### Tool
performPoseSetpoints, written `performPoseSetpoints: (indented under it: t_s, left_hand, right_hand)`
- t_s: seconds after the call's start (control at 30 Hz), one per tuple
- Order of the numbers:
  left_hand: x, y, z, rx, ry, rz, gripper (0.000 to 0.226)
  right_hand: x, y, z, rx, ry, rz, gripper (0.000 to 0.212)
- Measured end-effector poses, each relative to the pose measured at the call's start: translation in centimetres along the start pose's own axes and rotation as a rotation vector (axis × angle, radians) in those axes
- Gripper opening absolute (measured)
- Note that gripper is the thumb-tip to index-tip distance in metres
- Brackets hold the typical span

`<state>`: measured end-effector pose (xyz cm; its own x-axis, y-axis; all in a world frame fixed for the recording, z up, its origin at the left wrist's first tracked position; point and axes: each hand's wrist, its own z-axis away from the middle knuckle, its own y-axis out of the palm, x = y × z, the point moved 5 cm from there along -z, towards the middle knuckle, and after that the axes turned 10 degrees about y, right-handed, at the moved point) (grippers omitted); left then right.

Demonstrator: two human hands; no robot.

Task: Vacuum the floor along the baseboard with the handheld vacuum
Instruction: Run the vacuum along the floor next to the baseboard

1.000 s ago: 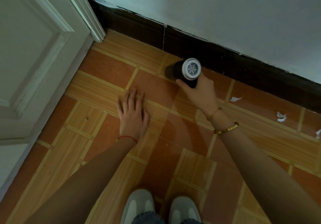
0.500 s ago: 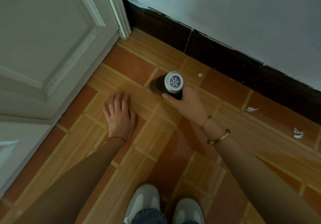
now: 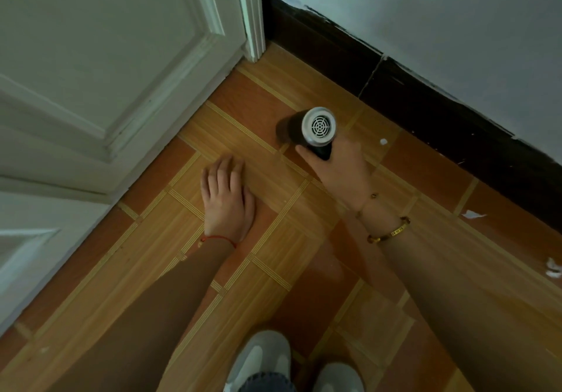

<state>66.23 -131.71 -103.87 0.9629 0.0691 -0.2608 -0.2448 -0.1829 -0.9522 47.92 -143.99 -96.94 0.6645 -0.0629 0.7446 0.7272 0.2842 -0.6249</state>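
Observation:
My right hand [image 3: 340,172] grips the handheld vacuum [image 3: 316,128], a black body with a round silver grille facing me, its nozzle end pointing down at the tiled floor [image 3: 267,230]. It stands a short way out from the dark baseboard [image 3: 425,109]. My left hand [image 3: 226,200] lies flat on the floor, fingers together, to the left of the vacuum. Small white scraps lie near the baseboard: one [image 3: 383,141] just right of the vacuum, another [image 3: 473,214] further right, a third [image 3: 552,268] at the right edge.
A white panelled door [image 3: 106,72] and its frame [image 3: 252,17] fill the left side and meet the baseboard at the corner. My grey shoes [image 3: 264,361] are at the bottom centre. The pale wall [image 3: 441,17] rises above the baseboard.
The vacuum and my right hand have drawn away from the baseboard toward the door corner. A small white scrap now shows to its right. My left hand stays flat on the floor.

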Motion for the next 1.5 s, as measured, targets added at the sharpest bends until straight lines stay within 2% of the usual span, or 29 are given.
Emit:
performPoseSetpoints:
  t_s: [0.1, 0.17, 0.3, 0.4, 0.5, 0.63, 0.8, 1.1, 1.33, 1.5]
  left_hand:
    - [0.2, 0.1, 0.0, -0.002, 0.003, -0.003, 0.047]
    - [0.2, 0.1, 0.0, -0.006, 0.009, -0.008, 0.047]
    - [0.2, 0.1, -0.1, -0.008, 0.01, -0.005, 0.046]
    - [0.2, 0.1, -0.1, 0.001, 0.006, -0.009, 0.046]
    - [0.2, 0.1, -0.1, 0.011, 0.003, -0.014, 0.047]
    - [0.2, 0.1, -0.2, 0.019, -0.001, -0.022, 0.048]
    - [0.2, 0.0, -0.2, 0.013, 0.002, -0.015, 0.05]
    - [0.2, 0.0, -0.3, 0.028, -0.012, -0.008, 0.048]
    - [0.1, 0.0, -0.2, 0.029, -0.016, -0.012, 0.048]
    - [0.1, 0.0, -0.2, 0.02, -0.018, -0.01, 0.047]
  right_hand:
    - [0.9, 1.7, 0.0, 0.137, -0.038, -0.014, 0.059]
    - [1.4, 2.4, -0.1, 0.162, -0.064, -0.006, 0.058]
    - [2.0, 2.0, -2.1, 0.051, -0.03, -0.05, 0.055]
    - [2.3, 1.3, -4.6, -0.067, -0.017, -0.04, 0.06]
    - [3.1, 1.5, -7.1, -0.091, -0.02, -0.046, 0.065]
    - [5.4, 3.5, -8.4, -0.017, -0.113, -0.013, 0.057]
    - [7.4, 7.0, -7.5, 0.172, -0.261, 0.053, 0.05]
    - [6.8, 4.0, -10.1, -0.063, -0.112, -0.009, 0.055]
    - [7.7, 6.5, -9.7, 0.084, -0.205, 0.021, 0.058]
    - [6.6, 4.8, -10.8, -0.007, -0.08, -0.078, 0.058]
